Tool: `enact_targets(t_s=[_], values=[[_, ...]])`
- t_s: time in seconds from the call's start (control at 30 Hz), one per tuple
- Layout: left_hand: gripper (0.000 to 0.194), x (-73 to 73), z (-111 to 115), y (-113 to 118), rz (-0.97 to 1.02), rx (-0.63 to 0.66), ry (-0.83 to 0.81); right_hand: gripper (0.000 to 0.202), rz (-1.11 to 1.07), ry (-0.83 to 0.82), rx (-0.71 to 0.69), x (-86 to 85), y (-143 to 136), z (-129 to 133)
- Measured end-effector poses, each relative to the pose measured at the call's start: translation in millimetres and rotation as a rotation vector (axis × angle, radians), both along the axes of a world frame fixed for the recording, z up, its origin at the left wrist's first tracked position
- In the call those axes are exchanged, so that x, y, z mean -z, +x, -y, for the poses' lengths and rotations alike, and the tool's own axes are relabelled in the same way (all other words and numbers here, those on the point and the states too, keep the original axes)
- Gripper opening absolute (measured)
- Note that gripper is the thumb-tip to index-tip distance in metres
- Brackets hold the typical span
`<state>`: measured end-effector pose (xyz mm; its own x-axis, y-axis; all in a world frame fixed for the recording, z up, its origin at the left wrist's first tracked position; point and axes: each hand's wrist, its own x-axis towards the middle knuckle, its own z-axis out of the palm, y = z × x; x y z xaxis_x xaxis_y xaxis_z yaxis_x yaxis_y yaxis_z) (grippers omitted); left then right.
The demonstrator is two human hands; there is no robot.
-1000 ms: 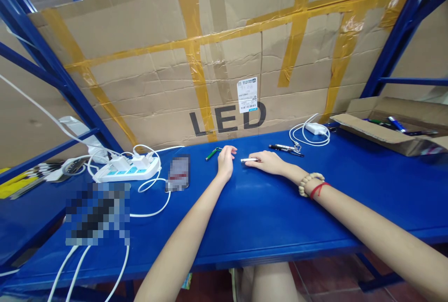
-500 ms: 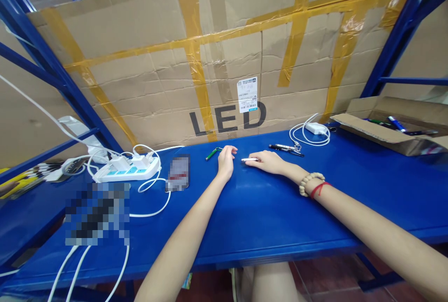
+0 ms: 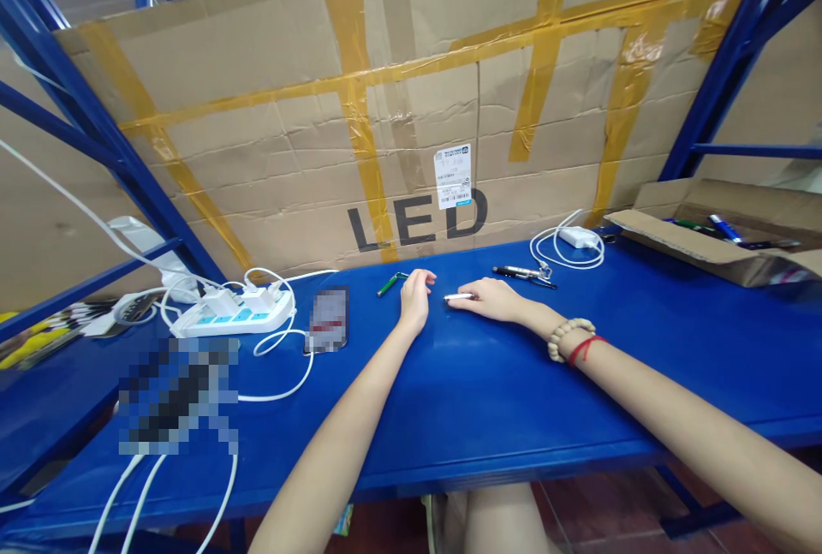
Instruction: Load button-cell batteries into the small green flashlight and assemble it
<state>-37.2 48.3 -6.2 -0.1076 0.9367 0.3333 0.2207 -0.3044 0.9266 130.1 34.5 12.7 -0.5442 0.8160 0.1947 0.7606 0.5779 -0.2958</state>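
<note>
My right hand (image 3: 494,300) lies palm down on the blue table (image 3: 501,417), its fingers closed on a slim, white, pen-shaped object (image 3: 455,298) whose end sticks out to the left. To its left, my left hand (image 3: 416,300) rests on its little-finger side, fingers loosely bent and apart, with nothing visible in it. Just behind the left fingers lies a green pen-shaped object (image 3: 388,285) with a small loop at one end. Beyond the right hand are black and silver pen-shaped objects (image 3: 519,271) with metal clasps.
On the left stand a white power strip (image 3: 235,318) with plugged-in chargers, a phone (image 3: 326,320) and a blurred-out device (image 3: 180,396), with white cables. A white adapter (image 3: 578,237) lies back right, near an open carton (image 3: 719,233) of pen-shaped objects. A large cardboard sheet (image 3: 288,160) closes the back.
Both hands stay almost where they were, the right one still holding the white pen-shaped object. The view shifts very slightly.
</note>
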Motion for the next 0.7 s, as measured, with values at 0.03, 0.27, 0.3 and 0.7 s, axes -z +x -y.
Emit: enact_targets(t_s=[0.03, 0.27, 0.3, 0.7], values=[[0.027, 0.1, 0.0, 0.0, -0.002, 0.000, 0.000, 0.050, -0.001, 0.005, -0.003, 0.1, 0.0, -0.2], [0.027, 0.2, -0.2, -0.1, -0.015, -0.002, 0.003, 0.052, 0.005, -0.002, 0.000, -0.6, -0.4, 0.4], [0.027, 0.2, -0.3, -0.2, -0.016, -0.002, 0.003, 0.052, 0.006, -0.001, 0.003, -0.8, -0.5, 0.5], [0.027, -1.2, 1.2, -0.5, -0.034, 0.004, -0.004, 0.050, 0.020, -0.005, 0.033, -0.8, -0.8, 0.0]])
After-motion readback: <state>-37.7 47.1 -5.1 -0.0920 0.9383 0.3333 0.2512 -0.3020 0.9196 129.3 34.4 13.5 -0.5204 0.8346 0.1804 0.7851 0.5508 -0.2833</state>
